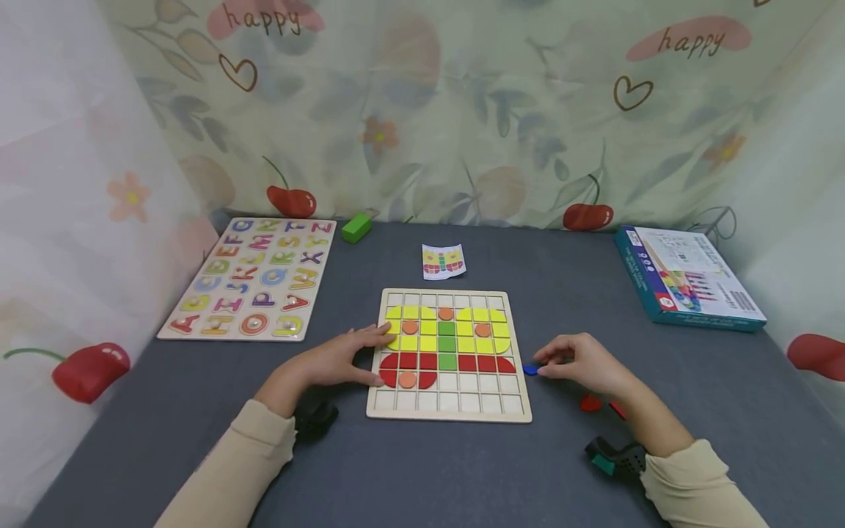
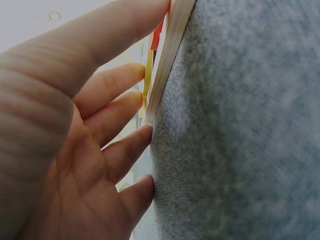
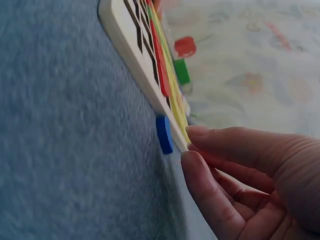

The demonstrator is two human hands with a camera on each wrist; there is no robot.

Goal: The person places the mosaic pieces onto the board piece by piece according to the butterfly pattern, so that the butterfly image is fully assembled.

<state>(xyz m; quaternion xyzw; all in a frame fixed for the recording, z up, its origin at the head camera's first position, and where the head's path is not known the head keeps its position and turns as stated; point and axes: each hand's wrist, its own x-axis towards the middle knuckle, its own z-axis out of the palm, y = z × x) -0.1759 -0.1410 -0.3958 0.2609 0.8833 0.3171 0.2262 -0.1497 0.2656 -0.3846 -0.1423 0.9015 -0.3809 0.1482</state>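
Note:
A pale wooden grid board (image 1: pixel 449 411) lies mid-table, bearing yellow, green, red and orange flat pieces in a butterfly-like pattern. My left hand (image 1: pixel 337 357) rests at its left edge, fingers extended; the thumb and fingertips touch the rim and edge pieces in the left wrist view. Just off the board's right edge, a small blue piece (image 3: pixel 164 135) lies on the cloth. My right hand (image 1: pixel 584 363) hovers close beside that piece, thumb and index fingertips near each other. Nothing shows between them in the right wrist view, where the blue piece sits apart from the fingertips.
Loose red pieces (image 1: pixel 590 402) lie under the right forearm. Behind the board is a small picture card (image 1: pixel 444 262) with a butterfly pattern. An alphabet board (image 1: pixel 247 282) and green block (image 1: pixel 356 228) stand back left; a flat box (image 1: pixel 693 279) lies back right.

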